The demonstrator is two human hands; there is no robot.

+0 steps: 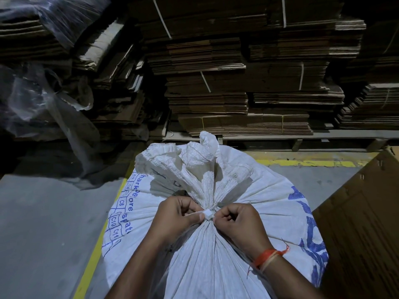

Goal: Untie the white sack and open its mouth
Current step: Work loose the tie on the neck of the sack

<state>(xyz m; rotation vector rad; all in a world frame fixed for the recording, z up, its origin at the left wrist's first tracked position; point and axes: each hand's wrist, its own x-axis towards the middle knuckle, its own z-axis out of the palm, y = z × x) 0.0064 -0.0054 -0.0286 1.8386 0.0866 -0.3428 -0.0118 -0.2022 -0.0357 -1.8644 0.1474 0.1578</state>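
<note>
Your fingers are curled tight on both sides of the small white tie (208, 214) that cinches the neck of the white sack (205, 255). Your left hand (176, 214) pinches at the tie's near-left side, thumb pressed just beside its square lock, with a thin tail of it running under your fingers. Your right hand (238, 223) is clenched against the gathered cloth right beside the lock; what exactly its fingertips hold is hidden.

The sack stands upright directly below you on the grey floor (43, 223), full and round, its ruffled mouth (194, 160) bunched above the tie and not yet spread. A yellow floor line (95, 255) runs along its left, a brown carton (362, 223) sits to its right, and stacked flat cardboard (237, 83) fills the background.

You appear to be at the first step: loosening the tie. The neck looks firmly cinched, so the next move probably calls for working the tail back through the lock, or slipping the loop upward off the bunched cloth, while one hand steadies the neck. Only then can you pull the mouth apart.
</note>
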